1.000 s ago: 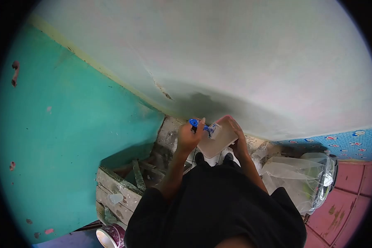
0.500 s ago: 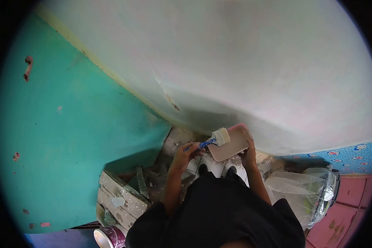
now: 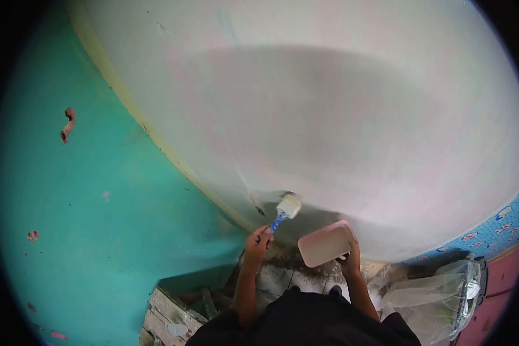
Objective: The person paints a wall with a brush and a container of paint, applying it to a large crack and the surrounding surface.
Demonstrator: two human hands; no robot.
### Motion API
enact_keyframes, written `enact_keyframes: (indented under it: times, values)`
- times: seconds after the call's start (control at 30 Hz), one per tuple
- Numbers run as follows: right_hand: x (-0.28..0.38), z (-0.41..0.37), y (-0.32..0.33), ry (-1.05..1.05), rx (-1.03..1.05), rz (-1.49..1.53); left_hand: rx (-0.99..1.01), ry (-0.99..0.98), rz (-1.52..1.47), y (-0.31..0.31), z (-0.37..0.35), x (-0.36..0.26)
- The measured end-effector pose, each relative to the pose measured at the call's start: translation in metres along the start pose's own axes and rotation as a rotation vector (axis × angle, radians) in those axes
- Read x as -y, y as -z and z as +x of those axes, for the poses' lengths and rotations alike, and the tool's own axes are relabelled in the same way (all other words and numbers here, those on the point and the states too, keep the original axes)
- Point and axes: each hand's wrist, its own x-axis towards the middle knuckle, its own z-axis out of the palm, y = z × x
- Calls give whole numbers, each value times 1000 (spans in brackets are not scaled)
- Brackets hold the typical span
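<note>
My left hand [image 3: 258, 245] is closed around the blue-and-white speckled handle of a paintbrush [image 3: 288, 206]. Its wide bristles are coated in off-white paint and point up, close to the white wall [image 3: 340, 127], with a shadow just beside them. My right hand [image 3: 352, 254] grips the right side of a shallow pink tray [image 3: 327, 244], thumb along the rim and fingers underneath. Pale paint covers the inside of the tray. The tray is tilted a little and sits right of the brush, in front of the wall's lower part.
A green wall [image 3: 127, 202] with chipped spots meets the white wall at a yellow strip [image 3: 134, 106]. Weathered wooden boards [image 3: 167, 320] stand at the lower left. Clear plastic sheeting [image 3: 429, 294] lies at the lower right, near pink panels [image 3: 504, 277]. White floor tiles [image 3: 274, 279] show around my feet.
The brush has left the tray's edge and moved up and left to the white wall. The view has tilted upward, and the tray sits lower in it, still in my right hand.
</note>
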Motion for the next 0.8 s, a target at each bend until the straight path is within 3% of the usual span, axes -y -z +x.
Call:
enact_keyframes:
  times: [0.07,0.17,0.27,0.43,0.53,0.7,0.8]
  values:
    - [-5,-1,-4,13,6,4,-35,-248,-6,16,20,-9]
    - [-13,0,-8,17,-3,-11,-278,-357,113,6,31,-80]
    - [-21,-5,-11,3,0,-29,-349,-421,-17,-3,47,-115]
    - [-34,-8,-15,2,-10,-26,-337,-457,121,9,76,-46]
    - [-35,-13,-17,20,-30,-33,-289,-464,146,13,81,36]
    - [-40,-17,-14,25,-75,-4,-266,-252,307,33,69,149]
    - [-46,-12,-8,25,-65,29,-276,-166,367,42,54,169]
